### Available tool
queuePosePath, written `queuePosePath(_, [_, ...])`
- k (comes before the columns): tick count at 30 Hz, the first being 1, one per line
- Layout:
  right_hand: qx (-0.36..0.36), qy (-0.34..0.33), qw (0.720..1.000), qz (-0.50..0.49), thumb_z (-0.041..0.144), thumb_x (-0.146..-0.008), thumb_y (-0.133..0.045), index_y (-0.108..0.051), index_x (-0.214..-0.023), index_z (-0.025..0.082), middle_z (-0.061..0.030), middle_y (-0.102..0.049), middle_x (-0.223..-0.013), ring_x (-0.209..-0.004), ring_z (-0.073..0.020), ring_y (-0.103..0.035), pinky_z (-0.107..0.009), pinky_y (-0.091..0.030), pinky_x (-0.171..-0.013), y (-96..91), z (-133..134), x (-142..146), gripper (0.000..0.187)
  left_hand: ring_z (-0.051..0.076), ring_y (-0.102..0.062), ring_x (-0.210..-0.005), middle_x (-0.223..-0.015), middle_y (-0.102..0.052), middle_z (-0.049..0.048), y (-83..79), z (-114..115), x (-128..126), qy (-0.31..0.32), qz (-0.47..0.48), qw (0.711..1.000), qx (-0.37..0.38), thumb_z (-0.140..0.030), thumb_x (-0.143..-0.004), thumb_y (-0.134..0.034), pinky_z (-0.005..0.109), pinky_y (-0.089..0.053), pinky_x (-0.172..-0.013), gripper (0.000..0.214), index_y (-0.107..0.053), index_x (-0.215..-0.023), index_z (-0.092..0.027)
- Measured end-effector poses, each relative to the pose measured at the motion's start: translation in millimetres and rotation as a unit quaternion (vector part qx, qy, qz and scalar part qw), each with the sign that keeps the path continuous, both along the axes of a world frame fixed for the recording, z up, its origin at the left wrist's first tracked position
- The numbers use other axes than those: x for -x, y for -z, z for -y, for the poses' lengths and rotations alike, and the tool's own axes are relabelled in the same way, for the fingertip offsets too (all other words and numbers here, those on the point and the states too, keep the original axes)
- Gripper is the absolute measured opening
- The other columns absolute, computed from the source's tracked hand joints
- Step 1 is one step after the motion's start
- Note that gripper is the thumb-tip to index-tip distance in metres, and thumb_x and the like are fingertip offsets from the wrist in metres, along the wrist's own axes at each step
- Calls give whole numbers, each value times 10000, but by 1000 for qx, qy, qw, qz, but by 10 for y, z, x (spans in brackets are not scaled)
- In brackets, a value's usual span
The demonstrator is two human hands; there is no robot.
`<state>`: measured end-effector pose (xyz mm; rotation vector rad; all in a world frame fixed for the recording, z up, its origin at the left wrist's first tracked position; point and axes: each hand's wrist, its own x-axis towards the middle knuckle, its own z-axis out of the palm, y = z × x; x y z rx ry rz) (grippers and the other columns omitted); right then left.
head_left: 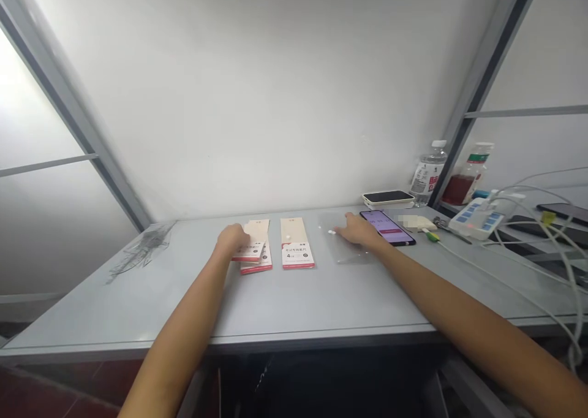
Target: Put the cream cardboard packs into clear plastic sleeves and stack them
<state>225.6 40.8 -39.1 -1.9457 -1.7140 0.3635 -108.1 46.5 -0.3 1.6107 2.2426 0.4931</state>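
My left hand (pixel 233 240) is closed on the side of a cream, white and red ruler set packet (pixel 250 252), the top one of a small overlapping pile. Beneath it another ruler set packet (pixel 256 269) shows its red lower edge. To the right of the pile, a further ruler set packet (pixel 297 245) lies flat by itself. A clear plastic bag (pixel 342 254) with small white sliders rests on the desk. My right hand (pixel 359 229) is over this bag's right part, thumb stretched left and apart from the fingers. Some of its fingertips are hidden.
A phone with a lit screen (pixel 386 227) lies right of the bag. Behind it are a white-cased phone (pixel 388 198), a water bottle (pixel 428 176) and a jar of red liquid (pixel 463 182). A power strip (pixel 475 219) and white cables crowd the right. Dark wiry strands (pixel 142 249) lie left.
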Motion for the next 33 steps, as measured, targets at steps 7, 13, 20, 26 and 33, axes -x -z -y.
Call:
queuePosePath(7, [-65,-33,988,139,393,-832,-463,-552,-1083,133,-179,-524,-1122,-1066,-309,-491,-385,-394,-811,-149,142,183,372,356,-512,-1027,-936,-596,193,-30,152,-361,79,-94,985,-119,-462,-718,-504,430,-382,-782,296,-514,-752,-168])
queuePosePath(13, [-133,-266,952,70,422,-853,-421,-616,-1021,193,-89,-615,-1062,-1023,-239,-520,-350,-357,-881,-188,357,545,345,314,-599,-841,-818,-630,155,139,383,-850,201,-118,970,-76,-673,-648,-478,353,-404,-708,535,-560,-792,-165])
queuePosePath(20, [-56,-379,923,33,421,-837,-445,-633,-690,201,-37,-637,-684,-715,-195,-565,-312,-394,-713,-177,511,651,324,305,-607,-770,-698,-623,144,210,358,-879,227,-120,965,-51,-446,-741,-490,369,-412,-664,293,-547,-637,-178])
queuePosePath(26, [-54,-298,951,-68,417,-801,-515,-642,-924,209,-68,-653,-972,-889,-221,-576,-309,-418,-751,-146,459,636,274,246,-584,-624,-594,-578,90,200,323,-823,232,-86,966,-80,-332,-738,-511,342,-407,-618,213,-499,-581,-188])
queuePosePath(33, [-14,-219,926,-307,483,-763,-557,-604,-979,160,-85,-664,-950,-808,-210,-623,-308,-484,-679,-204,396,648,392,206,-547,-604,-660,-578,54,113,448,-900,264,-31,947,-179,-455,-884,-239,311,-373,-594,380,-492,-738,-213])
